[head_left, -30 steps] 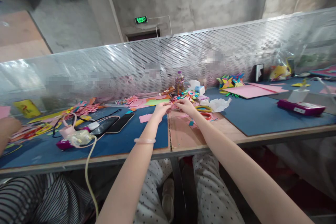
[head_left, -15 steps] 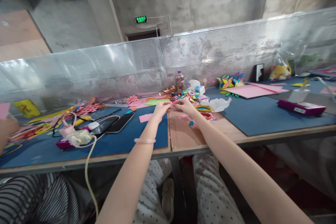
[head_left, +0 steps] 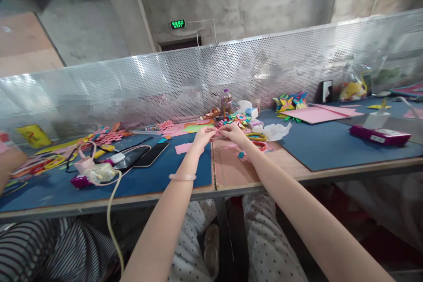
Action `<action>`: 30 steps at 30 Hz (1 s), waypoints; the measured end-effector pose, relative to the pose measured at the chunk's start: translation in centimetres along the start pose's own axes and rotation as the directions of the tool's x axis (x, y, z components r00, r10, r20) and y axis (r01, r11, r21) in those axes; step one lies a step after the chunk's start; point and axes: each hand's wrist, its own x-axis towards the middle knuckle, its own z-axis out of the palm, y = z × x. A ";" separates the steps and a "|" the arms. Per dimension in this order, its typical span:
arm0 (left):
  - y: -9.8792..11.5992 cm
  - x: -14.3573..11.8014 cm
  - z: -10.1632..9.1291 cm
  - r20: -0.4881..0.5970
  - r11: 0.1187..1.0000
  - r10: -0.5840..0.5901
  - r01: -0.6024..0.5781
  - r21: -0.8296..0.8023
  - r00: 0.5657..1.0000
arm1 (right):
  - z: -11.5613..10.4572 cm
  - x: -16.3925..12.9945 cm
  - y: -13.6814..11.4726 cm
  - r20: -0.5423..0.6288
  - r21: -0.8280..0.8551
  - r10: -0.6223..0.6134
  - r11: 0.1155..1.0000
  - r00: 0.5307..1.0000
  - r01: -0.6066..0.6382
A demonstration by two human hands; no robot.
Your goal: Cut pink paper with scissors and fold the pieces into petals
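Co-worker's hand point(head_left: 9, 158): at the far left edge, over a heap of yellow and red paper strips point(head_left: 42, 163); not yours.
Glue gun point(head_left: 95, 172): lying on the blue mat point(head_left: 158, 176), cord trailing off the table edge; you are not touching it.
Phones point(head_left: 142, 157): two dark ones side by side on the mat, left of your arm.
Your left hand point(head_left: 202, 135): fingertips pinched on the left end of the small pink paper piece point(head_left: 215, 131); a pale bangle point(head_left: 182, 177) sits on that wrist.
Pink paper piece: held between your two hands just above the bare wooden strip point(head_left: 231, 172), near the back of the table.
Your right hand point(head_left: 233, 132): fingers closed on the right end of the same piece.
Progress: the piece looks partly folded or rolled, though it is too small here to be sure; it is not yet joined to anything.
Finished paper flower point(head_left: 239, 118): many-coloured, just behind your right hand.
Scraps point(head_left: 238, 150): pink and blue offcuts beneath your hands.
Paper stars point(head_left: 289, 102): further right, beside a large pink sheet point(head_left: 317, 113).
Bottle point(head_left: 226, 102): upright by the metal screen.
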 end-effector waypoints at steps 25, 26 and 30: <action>0.3 -0.3 0.1 0.053 1.000 0.016 -0.014 -0.026 0.998 | -0.4 0.1 0.3 0.023 0.206 0.094 0.974 0.995 -0.097; 0.4 -0.3 0.1 0.055 1.000 0.013 -0.011 -0.029 0.998 | -0.4 0.1 0.3 0.024 0.216 0.099 0.971 0.995 -0.102; 0.4 -0.4 0.1 0.057 1.000 0.005 -0.003 -0.026 0.998 | -0.4 0.1 0.2 0.039 0.248 0.118 0.961 0.992 -0.124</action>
